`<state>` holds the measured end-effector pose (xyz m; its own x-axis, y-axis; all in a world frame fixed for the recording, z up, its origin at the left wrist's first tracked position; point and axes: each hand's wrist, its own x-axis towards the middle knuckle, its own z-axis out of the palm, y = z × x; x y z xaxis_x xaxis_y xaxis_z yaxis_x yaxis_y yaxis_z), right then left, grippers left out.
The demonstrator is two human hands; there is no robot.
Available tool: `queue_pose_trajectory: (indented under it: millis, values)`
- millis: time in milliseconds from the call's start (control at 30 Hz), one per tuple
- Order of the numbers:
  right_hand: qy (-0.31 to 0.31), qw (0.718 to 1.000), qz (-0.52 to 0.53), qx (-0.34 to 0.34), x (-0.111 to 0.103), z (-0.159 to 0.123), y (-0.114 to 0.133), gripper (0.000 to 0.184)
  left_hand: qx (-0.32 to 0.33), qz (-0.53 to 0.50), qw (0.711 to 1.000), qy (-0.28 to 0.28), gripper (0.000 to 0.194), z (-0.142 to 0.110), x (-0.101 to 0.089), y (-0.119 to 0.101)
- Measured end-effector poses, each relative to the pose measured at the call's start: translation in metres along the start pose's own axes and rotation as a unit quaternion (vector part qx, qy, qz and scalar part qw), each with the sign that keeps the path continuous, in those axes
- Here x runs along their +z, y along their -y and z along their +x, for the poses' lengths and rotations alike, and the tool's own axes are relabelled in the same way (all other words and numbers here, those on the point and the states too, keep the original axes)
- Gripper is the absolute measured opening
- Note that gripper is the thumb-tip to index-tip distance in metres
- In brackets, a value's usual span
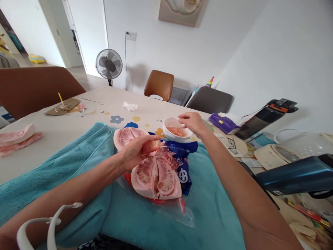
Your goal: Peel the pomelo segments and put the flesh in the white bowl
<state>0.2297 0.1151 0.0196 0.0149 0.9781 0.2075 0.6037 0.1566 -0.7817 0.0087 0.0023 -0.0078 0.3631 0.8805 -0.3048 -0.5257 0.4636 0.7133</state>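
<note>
My left hand [135, 151] is closed around a peeled pomelo segment [151, 147], its orange-pink flesh showing past the fingers. Directly below it sits a pomelo rind half [156, 178] with pink pith and hollowed sections. A second rind piece [128, 136] lies behind my left wrist. Over the right rim of a white bowl [179, 136] hangs my right hand [193, 122], its fingertips drawn together; whether anything is between them is hidden. Pink pomelo flesh [176, 131] lies in the bowl. Torn membranes [170, 160] are heaped on a blue plastic bag [184, 173] under the rinds.
A teal blanket [208, 198] lies beneath the bag. On the table are a crumpled tissue [130, 106], more rind [19, 137] at left and a purple tissue pack [224, 123]. Bottles, including a blue one [296, 175], and glasses [232, 145] crowd the right side.
</note>
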Motion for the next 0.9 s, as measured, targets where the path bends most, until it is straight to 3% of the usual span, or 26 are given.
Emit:
queue_pose_trajectory:
  millis: [100,200,300,400,500,667,900]
  values:
    - [-0.010,1.000,-0.016,0.005,0.006,0.008,-0.008,0.005,-0.031,-0.034,0.999,-0.016,0.015,0.000,0.002,-0.004]
    - [-0.044,0.999,-0.020,-0.006,0.006,0.005,-0.009,0.012,-0.034,-0.047,0.998,-0.027,0.013,0.000,0.002,-0.005]
    - [-0.080,0.996,0.003,-0.034,0.000,-0.008,0.002,0.014,-0.029,-0.033,0.999,-0.024,0.012,0.003,-0.001,-0.003]
    - [-0.096,0.989,0.091,-0.064,-0.005,-0.033,0.023,0.017,-0.021,-0.005,1.000,-0.005,0.017,0.005,-0.007,0.001]
    - [-0.053,0.989,0.116,-0.079,-0.003,-0.067,0.044,0.013,-0.009,0.010,1.000,0.022,0.019,0.005,-0.009,0.003]
    - [0.026,0.992,0.050,-0.110,0.010,-0.116,0.056,0.014,0.011,0.004,0.999,0.030,0.016,0.001,-0.005,0.002]
    - [0.078,0.983,0.007,-0.168,0.020,-0.141,0.055,0.017,0.011,0.000,0.999,0.035,0.014,-0.001,-0.003,-0.001]
